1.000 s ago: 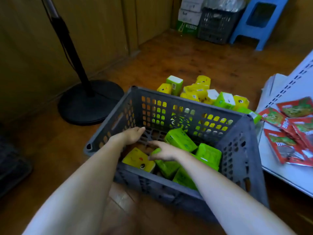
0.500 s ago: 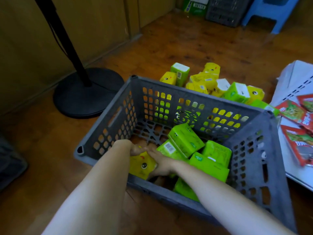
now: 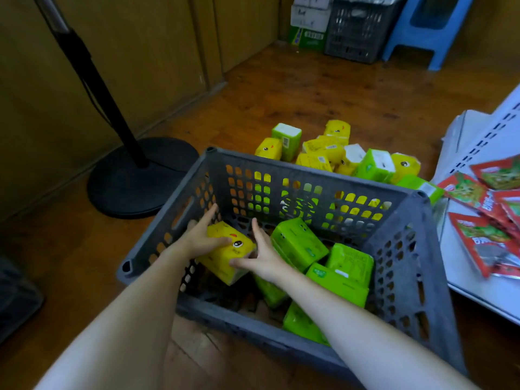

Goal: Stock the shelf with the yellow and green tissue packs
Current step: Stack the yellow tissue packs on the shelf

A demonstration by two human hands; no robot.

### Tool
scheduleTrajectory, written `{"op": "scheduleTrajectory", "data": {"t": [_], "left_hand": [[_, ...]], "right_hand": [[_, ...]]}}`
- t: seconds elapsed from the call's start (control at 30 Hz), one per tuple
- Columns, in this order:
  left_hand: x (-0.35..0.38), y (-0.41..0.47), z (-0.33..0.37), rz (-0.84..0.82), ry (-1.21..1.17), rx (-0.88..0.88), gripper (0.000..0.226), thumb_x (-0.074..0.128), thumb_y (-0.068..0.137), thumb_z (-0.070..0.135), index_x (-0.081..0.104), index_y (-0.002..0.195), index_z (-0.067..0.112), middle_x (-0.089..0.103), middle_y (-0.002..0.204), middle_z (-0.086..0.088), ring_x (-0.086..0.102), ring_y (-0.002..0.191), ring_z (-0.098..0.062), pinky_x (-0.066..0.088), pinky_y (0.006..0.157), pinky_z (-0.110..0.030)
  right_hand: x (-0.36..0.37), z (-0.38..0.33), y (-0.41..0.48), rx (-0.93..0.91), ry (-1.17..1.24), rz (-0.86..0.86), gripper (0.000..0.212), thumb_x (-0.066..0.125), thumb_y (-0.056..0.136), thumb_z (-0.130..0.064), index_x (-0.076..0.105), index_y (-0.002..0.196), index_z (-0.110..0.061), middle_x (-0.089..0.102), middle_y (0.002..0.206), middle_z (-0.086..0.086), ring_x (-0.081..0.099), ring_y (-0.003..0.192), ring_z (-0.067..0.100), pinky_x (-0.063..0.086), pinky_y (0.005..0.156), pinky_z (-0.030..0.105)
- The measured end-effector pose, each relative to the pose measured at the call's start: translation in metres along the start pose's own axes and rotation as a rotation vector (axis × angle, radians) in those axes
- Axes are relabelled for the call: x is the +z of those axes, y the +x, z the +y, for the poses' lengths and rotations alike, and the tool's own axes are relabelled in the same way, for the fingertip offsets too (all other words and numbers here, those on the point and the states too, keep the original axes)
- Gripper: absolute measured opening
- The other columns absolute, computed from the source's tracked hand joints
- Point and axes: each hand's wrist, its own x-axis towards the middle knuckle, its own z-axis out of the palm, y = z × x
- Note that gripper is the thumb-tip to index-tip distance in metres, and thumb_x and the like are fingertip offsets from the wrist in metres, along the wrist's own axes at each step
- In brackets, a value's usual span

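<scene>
A grey plastic crate (image 3: 309,171) stands on the wooden floor in front of me. Inside it, my left hand (image 3: 201,237) and my right hand (image 3: 259,256) hold a yellow tissue pack (image 3: 225,258) between them. The left thumb lies over its top and the right fingers run along its right side. The pack is tilted and lifted a little above the crate's bottom. Several green tissue packs (image 3: 298,243) lie in the crate's right half. Behind the crate, several yellow and green packs (image 3: 332,153) lie loose in a pile on the floor.
A white shelf board (image 3: 478,142) carrying red snack packets (image 3: 484,237) lies at the right. The black round base of a fan stand (image 3: 140,178) sits to the left of the crate. A blue stool (image 3: 422,29), a dark crate (image 3: 357,32) and boxes stand at the back wall.
Both hands closed around the yellow pack at the crate's near left and raised it, turning it so its face shows. The view tilted up slightly.
</scene>
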Motion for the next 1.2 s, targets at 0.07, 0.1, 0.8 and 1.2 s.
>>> {"op": "scheduleTrajectory", "data": {"t": [0.07, 0.1, 0.8, 1.2], "left_hand": [[-0.005, -0.006, 0.002, 0.04, -0.07, 0.074, 0.098, 0.071, 0.082, 0.028, 0.001, 0.149, 0.035, 0.005, 0.158, -0.004, 0.002, 0.146, -0.025, 0.021, 0.113, -0.041], [-0.008, -0.011, 0.006, 0.071, -0.119, 0.109, 0.098, 0.071, 0.082, 0.021, 0.001, 0.15, 0.032, 0.009, 0.158, -0.002, 0.009, 0.145, -0.024, 0.025, 0.112, -0.038], [-0.064, -0.142, 0.293, 0.508, -0.578, 0.505, 0.044, 0.031, 0.101, 0.037, 0.058, 0.116, 0.006, 0.059, 0.121, -0.02, 0.055, 0.11, -0.034, 0.043, 0.092, -0.041], [-0.007, -0.226, 0.494, 0.428, -0.537, 1.127, 0.036, 0.05, 0.096, 0.033, 0.052, 0.127, 0.015, 0.063, 0.115, 0.001, 0.058, 0.109, -0.014, 0.045, 0.096, -0.03]], "right_hand": [[-0.006, -0.01, -0.001, 0.026, 0.104, 0.053, 0.107, 0.075, 0.075, -0.032, -0.004, 0.148, -0.034, -0.004, 0.158, 0.004, 0.005, 0.145, 0.021, 0.013, 0.118, 0.041], [-0.01, -0.016, -0.002, 0.047, 0.183, 0.066, 0.109, 0.077, 0.073, -0.032, -0.002, 0.147, -0.036, 0.0, 0.158, 0.004, 0.011, 0.144, 0.023, 0.019, 0.116, 0.045], [-0.206, -0.204, -0.154, -0.497, 0.051, 0.502, 0.057, 0.068, 0.084, -0.024, 0.043, 0.135, -0.027, 0.024, 0.149, -0.003, 0.021, 0.138, 0.012, 0.024, 0.102, 0.026], [-0.374, -0.254, -0.296, -0.746, -0.016, 0.889, 0.079, 0.079, 0.072, -0.024, 0.035, 0.137, -0.031, 0.032, 0.147, 0.002, 0.033, 0.135, 0.016, 0.034, 0.11, 0.037]]}}
